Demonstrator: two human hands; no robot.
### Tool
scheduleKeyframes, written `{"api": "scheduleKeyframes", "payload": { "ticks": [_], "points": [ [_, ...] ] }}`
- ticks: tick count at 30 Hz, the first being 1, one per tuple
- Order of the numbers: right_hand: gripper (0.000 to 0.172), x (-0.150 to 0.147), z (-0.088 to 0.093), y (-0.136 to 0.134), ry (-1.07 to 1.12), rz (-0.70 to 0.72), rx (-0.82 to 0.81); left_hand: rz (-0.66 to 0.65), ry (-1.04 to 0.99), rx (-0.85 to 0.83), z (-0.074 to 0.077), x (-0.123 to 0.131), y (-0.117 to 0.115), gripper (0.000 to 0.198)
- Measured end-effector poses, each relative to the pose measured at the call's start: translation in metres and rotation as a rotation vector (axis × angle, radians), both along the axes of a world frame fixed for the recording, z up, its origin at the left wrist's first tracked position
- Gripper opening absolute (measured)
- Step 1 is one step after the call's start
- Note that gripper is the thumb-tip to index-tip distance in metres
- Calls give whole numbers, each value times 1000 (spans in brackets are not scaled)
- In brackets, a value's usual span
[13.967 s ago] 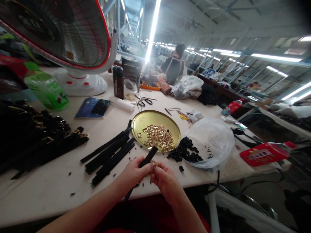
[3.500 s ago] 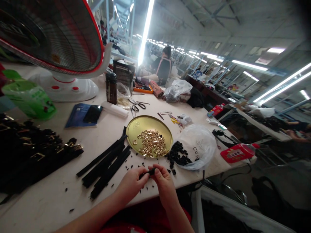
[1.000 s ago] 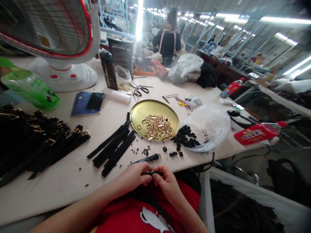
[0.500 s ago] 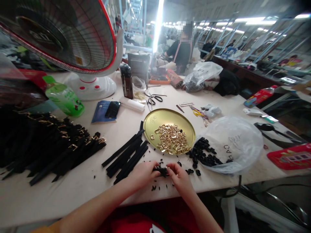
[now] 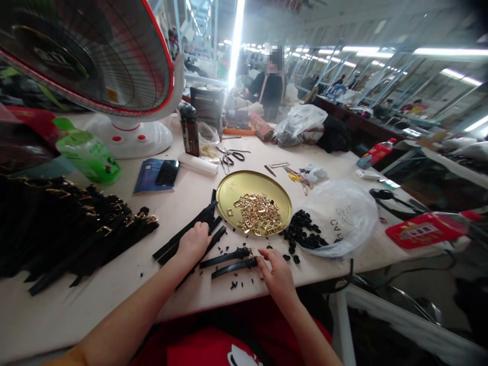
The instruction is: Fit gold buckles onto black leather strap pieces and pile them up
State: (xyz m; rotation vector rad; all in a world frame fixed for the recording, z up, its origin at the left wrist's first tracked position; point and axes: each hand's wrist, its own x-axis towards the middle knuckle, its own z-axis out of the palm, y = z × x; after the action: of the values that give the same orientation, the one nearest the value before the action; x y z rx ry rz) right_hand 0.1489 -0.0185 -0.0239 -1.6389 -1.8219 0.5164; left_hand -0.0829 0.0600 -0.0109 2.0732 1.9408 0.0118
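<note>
My left hand rests palm down on a bundle of plain black straps, its fingers curled over them. My right hand lies on the table with its fingertips on the buckle end of a finished black strap. A second finished strap lies just beyond it, parallel. A round gold tray of small gold buckles sits behind both. Black loops spill from a clear plastic bag to the right.
A large pile of buckled black straps fills the left. Behind stand a fan, a green pouch, a notebook with a phone, a dark bottle and scissors. A red pack lies right. A person works at the far end.
Both hands were pinched together on one strap at the table's edge. Now that strap lies on the table, my left hand has reached forward onto the plain straps, and my right stays at the buckle end.
</note>
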Motion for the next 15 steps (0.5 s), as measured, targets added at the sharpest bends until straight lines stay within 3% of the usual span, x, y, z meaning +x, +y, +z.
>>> {"api": "scheduleKeyframes", "payload": {
  "ticks": [6, 11, 13, 15],
  "points": [
    [18, -8, 10, -27, 152, 63, -8, 9, -29, 0, 6, -1, 1, 17],
    [19, -9, 13, -48, 239, 54, -62, 9, -141, 125, 43, -3, -12, 18],
    [24, -13, 16, -54, 355, 56, -130, 36, -315, 170, 61, 1, -21, 24],
    [40, -19, 22, -58, 570, 77, -218, 101, -783, 78, 72, 8, -31, 23]
  ]
}}
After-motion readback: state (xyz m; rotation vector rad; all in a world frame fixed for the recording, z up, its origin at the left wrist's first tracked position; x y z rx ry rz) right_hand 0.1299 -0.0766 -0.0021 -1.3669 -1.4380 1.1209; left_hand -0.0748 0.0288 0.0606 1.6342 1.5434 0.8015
